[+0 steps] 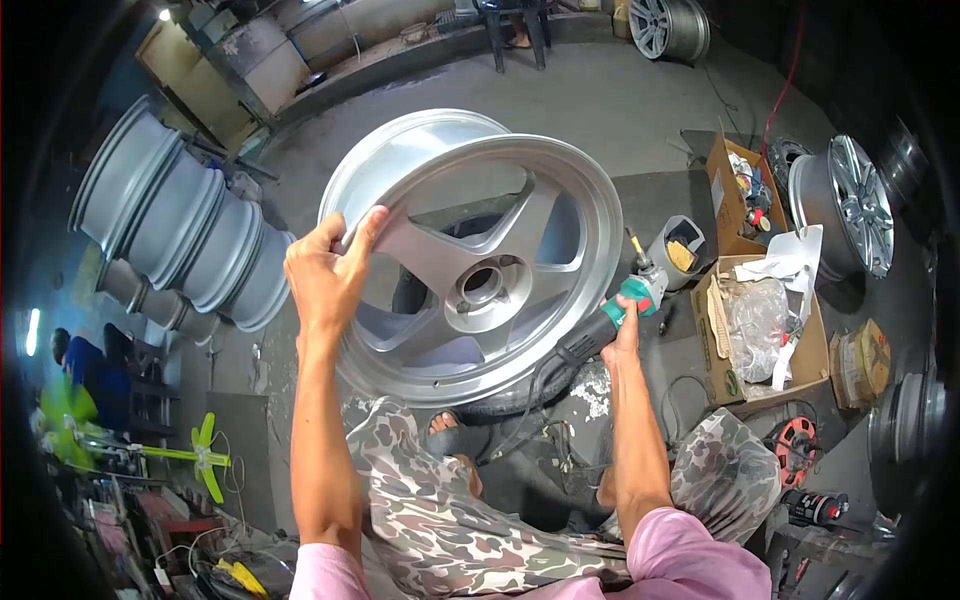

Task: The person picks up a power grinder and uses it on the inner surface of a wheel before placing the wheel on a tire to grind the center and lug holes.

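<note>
1. Presently, my left hand [328, 265] grasps the silver wheel [525, 222] by its rim at the left, the thumb raised beside the lip.
2. That wheel sits tilted in the middle of the frame, its spoked face towards me; a black tire [520, 398] shows under its lower edge.
3. My right hand [622, 335] is clenched round the green-and-black power tool [638, 292], just right of the wheel, with its thin tip pointing up and to the left.
4. Just beyond the tool is a grey bucket [659, 256] with something yellow inside.
5. Right of the bucket I see two open cardboard boxes [718, 345] full of odds and ends, and farther right a shiny wheel [862, 205].
6. More wheels [165, 215] lean in a row at the upper left; a green fan [204, 458] is at the lower left.
7. Camouflage cloth [450, 510] covers my legs at the bottom.
</note>
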`<act>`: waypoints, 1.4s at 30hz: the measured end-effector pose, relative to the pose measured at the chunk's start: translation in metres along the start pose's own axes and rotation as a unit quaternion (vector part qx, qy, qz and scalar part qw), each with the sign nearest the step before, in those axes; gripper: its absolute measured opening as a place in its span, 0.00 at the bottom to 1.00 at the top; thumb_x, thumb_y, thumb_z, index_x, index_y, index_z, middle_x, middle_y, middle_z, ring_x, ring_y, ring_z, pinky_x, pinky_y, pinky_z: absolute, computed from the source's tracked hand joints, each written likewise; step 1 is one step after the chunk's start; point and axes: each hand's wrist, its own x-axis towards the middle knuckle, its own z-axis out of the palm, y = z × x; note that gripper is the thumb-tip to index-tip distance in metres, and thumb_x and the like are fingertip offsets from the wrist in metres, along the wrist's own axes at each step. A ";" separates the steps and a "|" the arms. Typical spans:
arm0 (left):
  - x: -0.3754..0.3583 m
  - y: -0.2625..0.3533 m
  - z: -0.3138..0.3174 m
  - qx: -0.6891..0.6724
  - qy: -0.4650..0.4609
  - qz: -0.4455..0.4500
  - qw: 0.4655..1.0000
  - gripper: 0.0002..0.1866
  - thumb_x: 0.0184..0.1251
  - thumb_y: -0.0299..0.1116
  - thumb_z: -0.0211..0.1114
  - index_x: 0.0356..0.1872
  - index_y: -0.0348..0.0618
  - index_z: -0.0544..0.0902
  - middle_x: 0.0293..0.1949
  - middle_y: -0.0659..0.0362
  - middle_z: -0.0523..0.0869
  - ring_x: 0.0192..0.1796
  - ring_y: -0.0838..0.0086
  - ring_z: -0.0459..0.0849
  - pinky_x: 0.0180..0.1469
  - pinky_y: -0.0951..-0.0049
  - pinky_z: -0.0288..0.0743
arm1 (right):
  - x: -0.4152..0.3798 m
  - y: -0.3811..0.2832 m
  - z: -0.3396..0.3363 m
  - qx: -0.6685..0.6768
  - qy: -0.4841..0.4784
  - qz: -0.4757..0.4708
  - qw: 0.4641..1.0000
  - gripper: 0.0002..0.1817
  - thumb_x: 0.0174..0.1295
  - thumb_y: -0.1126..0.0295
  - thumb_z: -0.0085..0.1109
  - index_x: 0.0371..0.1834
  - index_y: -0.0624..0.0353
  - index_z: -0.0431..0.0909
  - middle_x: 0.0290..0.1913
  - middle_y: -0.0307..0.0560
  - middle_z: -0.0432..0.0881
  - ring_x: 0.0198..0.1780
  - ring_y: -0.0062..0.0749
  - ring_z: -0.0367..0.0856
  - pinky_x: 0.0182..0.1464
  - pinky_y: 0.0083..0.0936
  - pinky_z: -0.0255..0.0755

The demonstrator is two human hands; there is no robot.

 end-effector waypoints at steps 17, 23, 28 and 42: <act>0.022 -0.023 0.019 -0.082 0.099 0.024 0.991 0.30 0.60 0.54 0.80 0.21 0.39 0.75 0.18 0.61 0.72 0.23 0.75 0.68 0.27 0.68 0.65 | -0.128 -0.075 0.057 -0.263 -0.073 -0.259 0.926 0.21 0.64 0.73 0.70 0.57 0.66 0.75 0.46 0.53 0.85 0.45 0.38 0.88 0.51 0.38 0.87; 0.011 0.001 0.005 -0.132 0.234 0.175 0.947 0.20 0.64 0.42 0.79 0.25 0.40 0.79 0.26 0.60 0.78 0.31 0.71 0.75 0.36 0.69 0.71 | -0.151 -0.113 0.133 -0.346 -0.169 -0.297 0.874 0.15 0.59 0.75 0.74 0.47 0.67 0.81 0.40 0.50 0.88 0.38 0.33 0.90 0.44 0.28 0.86; -0.026 0.054 -0.015 -0.219 -0.056 0.182 0.957 0.22 0.66 0.43 0.77 0.20 0.38 0.82 0.17 0.58 0.77 0.21 0.73 0.74 0.26 0.70 0.67 | -0.204 -0.128 0.148 -0.442 -0.158 -0.326 0.821 0.17 0.57 0.75 0.76 0.48 0.68 0.83 0.42 0.47 0.90 0.40 0.30 0.90 0.48 0.28 0.84; -0.222 0.059 0.100 -0.498 -0.458 -0.168 0.717 0.51 0.54 0.63 0.81 0.67 0.32 0.75 0.58 0.46 0.86 0.61 0.62 0.85 0.67 0.64 0.76 | -0.187 0.030 0.013 -0.530 -0.146 -0.367 0.750 0.23 0.51 0.73 0.78 0.50 0.63 0.79 0.44 0.44 0.86 0.44 0.32 0.85 0.48 0.33 0.79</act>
